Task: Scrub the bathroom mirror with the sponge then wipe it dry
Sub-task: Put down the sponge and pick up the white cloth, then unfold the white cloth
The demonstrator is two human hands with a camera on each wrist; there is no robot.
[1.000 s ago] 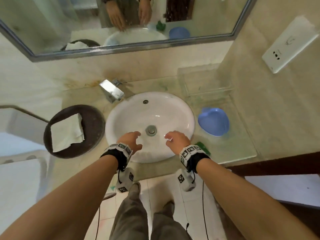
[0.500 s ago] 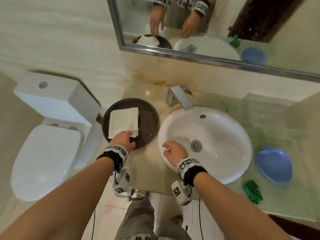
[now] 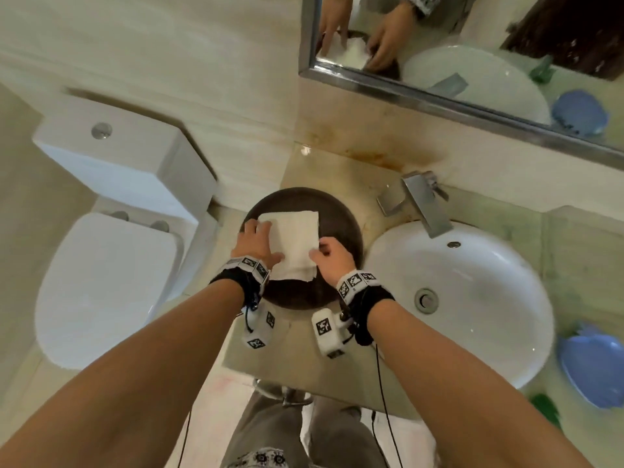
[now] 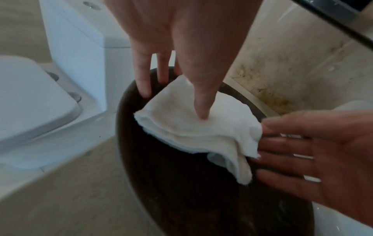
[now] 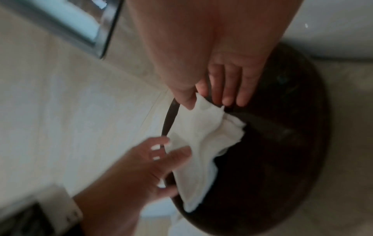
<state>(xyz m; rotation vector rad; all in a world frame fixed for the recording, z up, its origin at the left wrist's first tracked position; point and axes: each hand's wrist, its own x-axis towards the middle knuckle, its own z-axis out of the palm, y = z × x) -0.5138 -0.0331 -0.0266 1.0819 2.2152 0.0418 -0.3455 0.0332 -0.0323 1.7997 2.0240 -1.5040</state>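
Observation:
A folded white cloth point(image 3: 293, 244) lies on a dark round tray point(image 3: 341, 217) left of the sink. My left hand point(image 3: 256, 239) holds the cloth's left edge: the thumb point(image 4: 201, 110) presses on top while the fingers point(image 4: 144, 89) reach down beside and behind the edge. My right hand point(image 3: 329, 256) pinches the right edge, with the thumb point(image 5: 186, 100) on the corner and the fingers point(image 5: 230, 94) below. The cloth point(image 4: 197, 135) sags between both hands. The green sponge point(image 3: 544, 409) lies on the counter at far right. The mirror point(image 3: 472, 38) hangs above.
A white basin point(image 3: 472, 332) with a metal faucet point(image 3: 423, 206) sits right of the tray. A blue dish point(image 3: 594, 369) lies beyond it. A white toilet point(image 3: 101, 285) stands at left, below the counter edge point(image 3: 304, 373).
My view swung left from the basin to the tray. Both hands moved from the basin to the cloth, the left first, then the right, and they now hold its two edges.

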